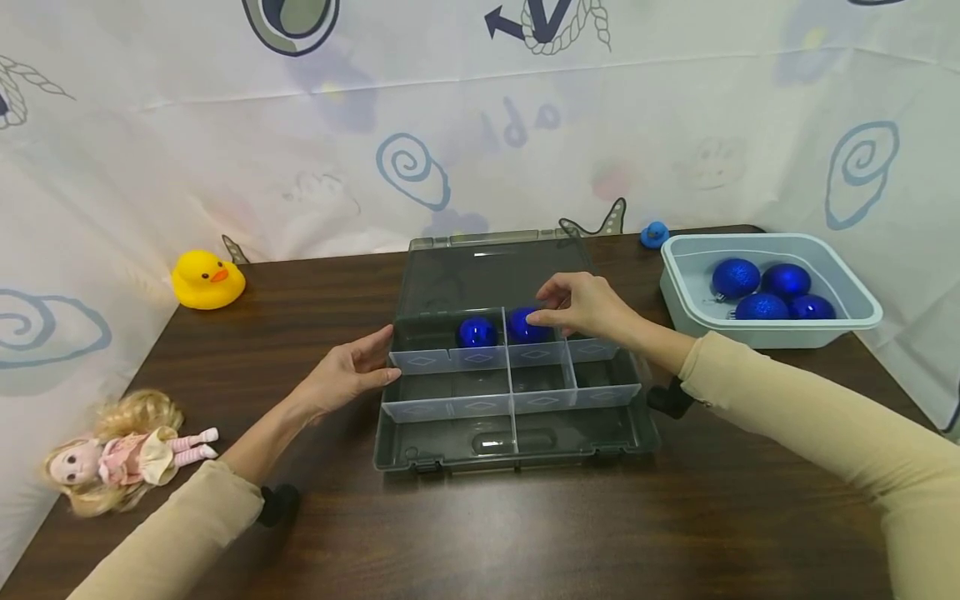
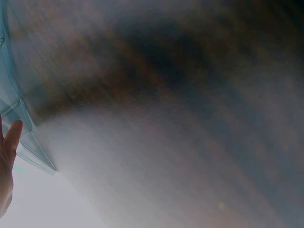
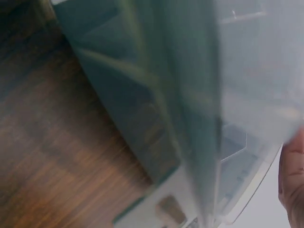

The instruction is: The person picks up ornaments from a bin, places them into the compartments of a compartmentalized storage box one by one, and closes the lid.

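Observation:
A grey see-through organizer box (image 1: 442, 458) with clear dividers stands on the table, its lid (image 1: 487, 271) folded back. One shiny blue Christmas bauble (image 1: 477, 332) sits in the back left compartment. Another blue bauble (image 1: 522, 327) is in the compartment beside it, where my right hand (image 1: 588, 307) pinches it with thumb and fingers. Straight fingers of my left hand (image 1: 341, 375) touch the box's left side. In the left wrist view, part of the left hand (image 2: 7, 166) shows by the box edge. Only part of the right hand (image 3: 293, 178) shows in the right wrist view.
A pale blue tub (image 1: 772, 335) at the right holds several blue baubles (image 1: 786, 282). Behind it is a small blue duck (image 1: 655, 235). A yellow duck (image 1: 207, 281) stands at the back left. A doll (image 1: 135, 458) lies by the left forearm.

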### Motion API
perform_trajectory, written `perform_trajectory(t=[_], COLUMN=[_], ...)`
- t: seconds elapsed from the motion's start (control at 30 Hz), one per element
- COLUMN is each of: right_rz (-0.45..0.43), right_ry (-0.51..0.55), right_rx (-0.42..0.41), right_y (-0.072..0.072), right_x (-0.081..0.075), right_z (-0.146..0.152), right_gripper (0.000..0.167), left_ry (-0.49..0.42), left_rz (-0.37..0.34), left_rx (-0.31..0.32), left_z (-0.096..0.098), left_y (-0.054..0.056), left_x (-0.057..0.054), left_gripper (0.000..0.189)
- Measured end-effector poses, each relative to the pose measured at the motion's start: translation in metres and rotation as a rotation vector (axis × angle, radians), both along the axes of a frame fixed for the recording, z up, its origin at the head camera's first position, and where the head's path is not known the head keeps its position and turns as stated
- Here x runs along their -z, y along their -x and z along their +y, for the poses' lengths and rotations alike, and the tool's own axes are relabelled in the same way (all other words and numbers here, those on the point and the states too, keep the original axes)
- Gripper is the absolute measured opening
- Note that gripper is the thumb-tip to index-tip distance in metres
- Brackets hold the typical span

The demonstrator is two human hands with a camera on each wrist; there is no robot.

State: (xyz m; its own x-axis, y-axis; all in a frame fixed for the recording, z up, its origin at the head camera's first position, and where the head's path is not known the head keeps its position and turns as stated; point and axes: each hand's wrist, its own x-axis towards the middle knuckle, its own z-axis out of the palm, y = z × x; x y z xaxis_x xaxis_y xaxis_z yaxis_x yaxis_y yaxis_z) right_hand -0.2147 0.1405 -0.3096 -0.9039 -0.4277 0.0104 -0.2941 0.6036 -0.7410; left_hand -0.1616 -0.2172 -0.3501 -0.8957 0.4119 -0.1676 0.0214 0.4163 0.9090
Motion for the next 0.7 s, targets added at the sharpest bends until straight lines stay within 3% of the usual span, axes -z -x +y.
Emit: perform_trajectory(t=[0.2,0.43,0.63,0.7], right_rz=[-0.027,-0.033,-0.009,0.004], right_ry=[0.154,0.459,0.81,0.867], right_rx=[0.057,0.229,0.364,0.421], right_y=[0.005,0.013,0.022,0.025], right_x=[-0.003,-0.01,-0.007,-0.003], right_z=[0.026,0.074,0.135,0.158], right_gripper=[0.03,0.029,0.012,0.009], left_ry=[-0.01,-0.003,0.006,0.003], left_rz=[-0.002,-0.004,0.003,-0.001], left_rx=[0.012,0.003,0.007,0.001], left_z=[0.003,0.002,0.002,0.002], left_y=[0.001,0.001,0.0,0.0], left_x=[0.0,0.001,0.002,0.002], left_gripper=[0.079,0.079,0.08,0.08])
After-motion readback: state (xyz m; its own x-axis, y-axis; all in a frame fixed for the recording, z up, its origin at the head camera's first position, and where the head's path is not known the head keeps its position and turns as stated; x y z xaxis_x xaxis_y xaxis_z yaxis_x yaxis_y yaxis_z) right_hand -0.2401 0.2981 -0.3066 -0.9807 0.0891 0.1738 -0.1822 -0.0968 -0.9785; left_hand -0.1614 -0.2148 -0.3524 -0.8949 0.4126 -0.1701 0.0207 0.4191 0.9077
